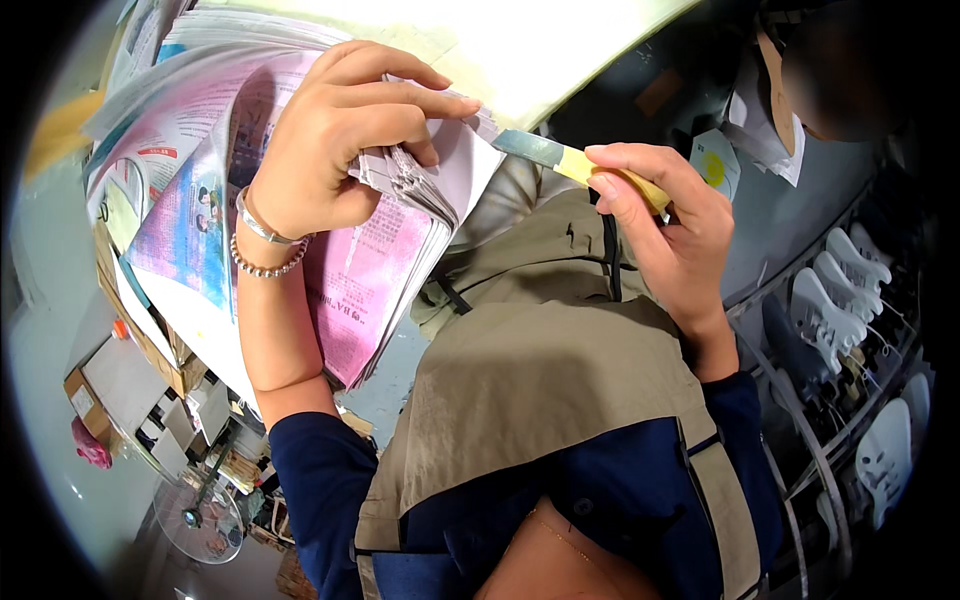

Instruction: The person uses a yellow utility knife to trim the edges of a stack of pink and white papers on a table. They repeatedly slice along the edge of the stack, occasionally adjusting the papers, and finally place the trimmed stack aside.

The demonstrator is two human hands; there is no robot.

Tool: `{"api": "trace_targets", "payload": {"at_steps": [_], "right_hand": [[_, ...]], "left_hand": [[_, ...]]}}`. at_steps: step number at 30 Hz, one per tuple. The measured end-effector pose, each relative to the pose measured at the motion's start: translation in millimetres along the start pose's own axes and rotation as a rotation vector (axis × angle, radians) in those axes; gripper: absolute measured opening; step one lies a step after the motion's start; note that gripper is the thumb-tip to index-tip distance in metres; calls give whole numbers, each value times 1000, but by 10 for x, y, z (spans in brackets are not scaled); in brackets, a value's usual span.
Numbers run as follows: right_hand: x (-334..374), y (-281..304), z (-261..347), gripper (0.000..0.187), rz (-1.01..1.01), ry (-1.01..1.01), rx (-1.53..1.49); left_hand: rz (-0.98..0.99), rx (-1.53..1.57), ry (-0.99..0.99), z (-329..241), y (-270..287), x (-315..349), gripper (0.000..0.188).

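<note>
My left hand (pixel 352 130) curls over the edge of a thick stack of printed newspaper sheets (pixel 365 265), its fingers bent round the crumpled upper corner. The sheets carry pink and blue print and bulge out to the left of my wrist. To the right, my right hand (pixel 665 205) pinches the yellow handle of a knife (pixel 535 148) between thumb and fingers. Its broad, flat grey blade points left, with the tip close to the right edge of the sheets. I cannot tell whether the tip touches the paper.
A pale, brightly lit tabletop (pixel 560 45) lies beyond the stack. White hangers (pixel 835 290) hang on a metal rack (pixel 790 400) at right. A standing fan (pixel 200 515) and boxes (pixel 90 400) are at lower left. White papers (pixel 770 130) hang at far right.
</note>
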State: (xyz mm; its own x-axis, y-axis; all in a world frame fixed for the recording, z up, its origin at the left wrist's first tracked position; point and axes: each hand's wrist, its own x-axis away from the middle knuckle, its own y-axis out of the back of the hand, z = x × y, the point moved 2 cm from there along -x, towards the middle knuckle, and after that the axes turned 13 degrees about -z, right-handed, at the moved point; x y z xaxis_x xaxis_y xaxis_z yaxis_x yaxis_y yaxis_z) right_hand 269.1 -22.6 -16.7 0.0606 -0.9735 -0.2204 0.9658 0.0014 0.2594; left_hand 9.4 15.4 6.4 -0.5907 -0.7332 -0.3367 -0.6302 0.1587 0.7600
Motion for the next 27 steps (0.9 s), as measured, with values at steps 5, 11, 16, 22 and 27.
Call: {"api": "trace_targets", "payload": {"at_steps": [5,11,16,22,27], "right_hand": [[7,20,-26,17,-7,-11,10],[-3,-18,-14,16,-4,-18,6],[-11,29,-2,15,4,-40,15],[-16,38,10,15,4,-42,7],[-21,53,7,15,8,-26,11]], "left_hand": [[1,-1,15,-7,-10,-7,31],[5,-24,-5,17,15,38,32],[13,-16,17,-8,-8,11,33],[17,-30,8,-19,-5,-7,34],[19,-51,6,-36,-6,-3,32]]}}
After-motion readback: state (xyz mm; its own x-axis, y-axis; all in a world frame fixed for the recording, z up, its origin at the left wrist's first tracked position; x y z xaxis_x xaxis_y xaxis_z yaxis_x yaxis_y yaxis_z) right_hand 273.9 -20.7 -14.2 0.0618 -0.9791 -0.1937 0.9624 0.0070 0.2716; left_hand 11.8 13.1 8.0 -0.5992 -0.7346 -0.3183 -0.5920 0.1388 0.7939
